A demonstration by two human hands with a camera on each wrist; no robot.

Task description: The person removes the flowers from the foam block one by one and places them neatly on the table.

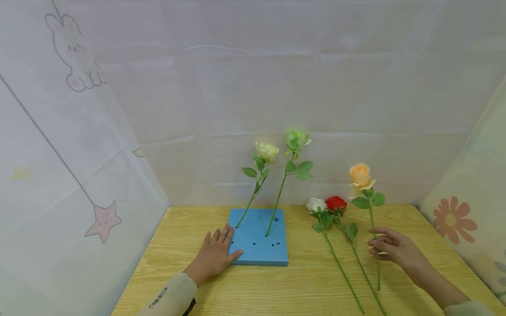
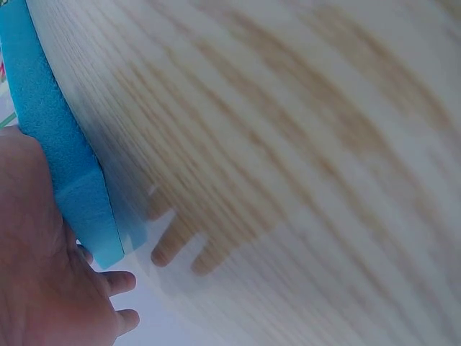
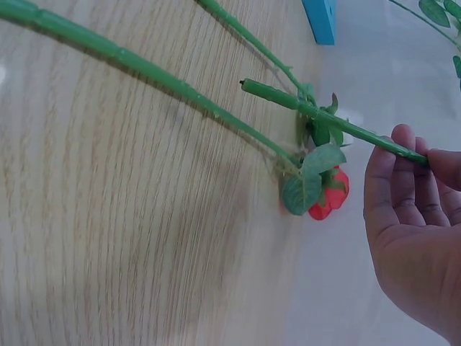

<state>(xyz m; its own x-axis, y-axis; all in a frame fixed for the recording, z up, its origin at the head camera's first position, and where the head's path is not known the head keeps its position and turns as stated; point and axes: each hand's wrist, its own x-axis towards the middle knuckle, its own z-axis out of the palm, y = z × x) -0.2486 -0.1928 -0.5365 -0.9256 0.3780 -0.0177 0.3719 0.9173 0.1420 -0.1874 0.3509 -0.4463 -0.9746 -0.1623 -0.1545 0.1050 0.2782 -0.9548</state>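
Right grip: on my feed the right hand [image 1: 405, 252], lower right of the head view, pinches the stem of the peach rose [image 1: 361, 177] between thumb and fingers; bloom up, stem close to upright, its lower end free in the right wrist view and, as I read it, off the desk [image 1: 166, 245].

Left grip: the left hand [image 1: 215, 254] is released, laid flat with fingers spread at the left edge of the blue board [image 1: 258, 254], lower centre of the frame; I take this as steadying.

Further out: the cream rose [image 1: 267, 152] and green rose [image 1: 297, 140] stand in holes of the board, mid-frame, both leaning right; the white rose [image 1: 316, 205] and red rose [image 1: 336, 203] lie on the desk right of centre, stems running to the bottom of the frame.

Progress, my estimate: two of five set; one in hand, not yet in a hole; two left lying; several holes remain unfilled; I cannot tell which hole suits which stem.
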